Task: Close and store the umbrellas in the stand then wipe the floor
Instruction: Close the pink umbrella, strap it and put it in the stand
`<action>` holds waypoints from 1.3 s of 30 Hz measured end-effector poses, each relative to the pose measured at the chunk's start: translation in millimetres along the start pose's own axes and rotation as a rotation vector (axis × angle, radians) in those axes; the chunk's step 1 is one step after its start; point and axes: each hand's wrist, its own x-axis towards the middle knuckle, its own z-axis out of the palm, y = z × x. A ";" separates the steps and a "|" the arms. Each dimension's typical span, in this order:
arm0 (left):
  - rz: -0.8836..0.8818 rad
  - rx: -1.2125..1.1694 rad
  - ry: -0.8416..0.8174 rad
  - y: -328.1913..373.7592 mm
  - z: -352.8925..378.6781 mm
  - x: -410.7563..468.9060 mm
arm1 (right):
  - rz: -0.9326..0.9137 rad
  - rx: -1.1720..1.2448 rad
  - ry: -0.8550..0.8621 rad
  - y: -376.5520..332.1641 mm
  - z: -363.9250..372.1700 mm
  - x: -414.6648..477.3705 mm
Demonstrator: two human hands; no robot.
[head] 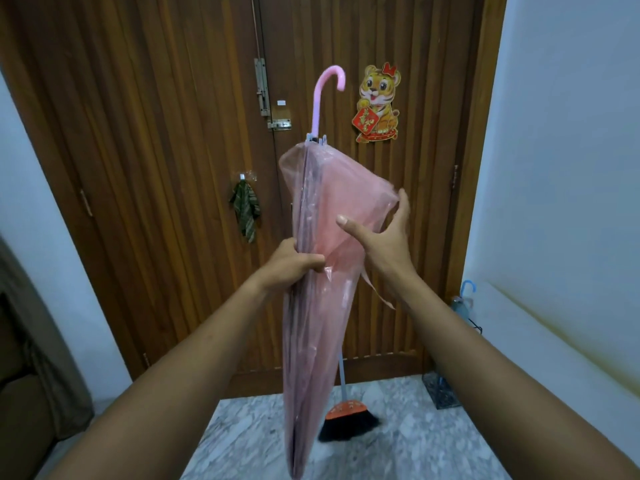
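Observation:
A pink see-through umbrella (313,306) is folded and held upright in front of me, its curved pink handle (325,95) on top and its tip near the bottom edge. My left hand (294,263) is clenched around the gathered canopy at its middle. My right hand (384,237) has spread fingers pressed against a loose fold of the canopy on the right side. At the right wall stands an umbrella stand (441,389) holding a blue-handled umbrella (465,299).
A closed wooden double door (173,133) fills the view ahead, with a tiger sticker (377,102) and a hanging cloth (246,211). A broom (349,415) with an orange head leans by the door on the marble floor (398,445). White walls stand left and right.

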 end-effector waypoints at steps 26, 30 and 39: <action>0.038 -0.235 -0.070 -26.3 10.1 -27.9 | 0.265 -0.120 -0.697 -55.8 26.9 2.7; -0.032 -0.350 -0.196 -21.4 0.0 -39.2 | 0.350 -0.113 -0.760 -49.9 8.2 11.5; -0.107 -0.424 -0.266 -15.0 -3.1 -50.4 | 0.454 0.035 -0.822 -43.1 -2.7 9.2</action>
